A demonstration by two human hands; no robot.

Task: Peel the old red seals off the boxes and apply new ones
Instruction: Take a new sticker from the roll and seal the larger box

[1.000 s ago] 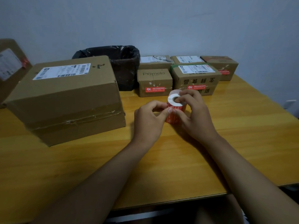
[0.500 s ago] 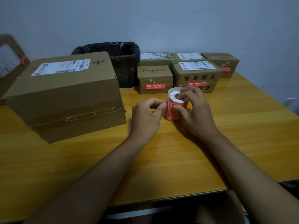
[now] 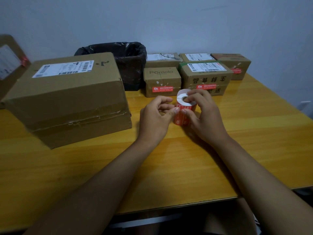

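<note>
gripping seal roll (image 3: 183, 116), both hands

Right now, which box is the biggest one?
The big box on the left, beside the black bin; it dwarfs the small boxes lined up at the back.

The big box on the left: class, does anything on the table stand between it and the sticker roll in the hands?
Nothing visible does. Bare table separates the big box from the sticker roll, gripped by the right hand; the left hand pinches its edge.

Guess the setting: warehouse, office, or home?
Likely a small office or home parcel-packing spot: labelled cardboard boxes on a wooden table, a roll of red seals, a bag-lined bin, plain wall.
</note>
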